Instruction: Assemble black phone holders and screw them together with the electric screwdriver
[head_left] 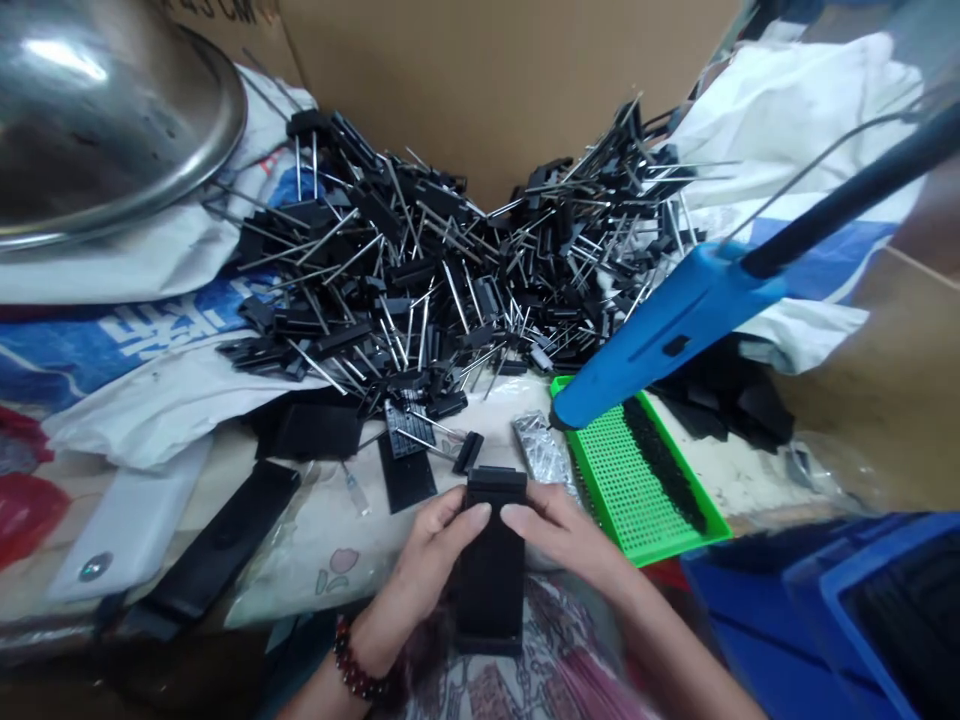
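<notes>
Black and oblong, the flat-faced block (491, 585) lay between the left hand (433, 545) and the right hand (559, 528), both pinching its upper edges.

Matt black all down the long piece (491, 590), and that looks like smooth plastic! Bright, shiny metal rods (455, 297) bristle out of dark plastic parts (379, 215), satin more than glossy. Up at the left, a polished metal dome (112, 120) throws a hard white glare. Blue plastic on the tool (645, 345), smooth with a soft sheen; green plastic for the basket (611, 490), perforated through its floor. Crinkled, glittering silver, that's the packet (544, 450), foil by its look! Plain matt cardboard (480, 90) behind, creased plastic-looking sacking (810, 100), and glossy beads on the bracelet (352, 665).
</notes>
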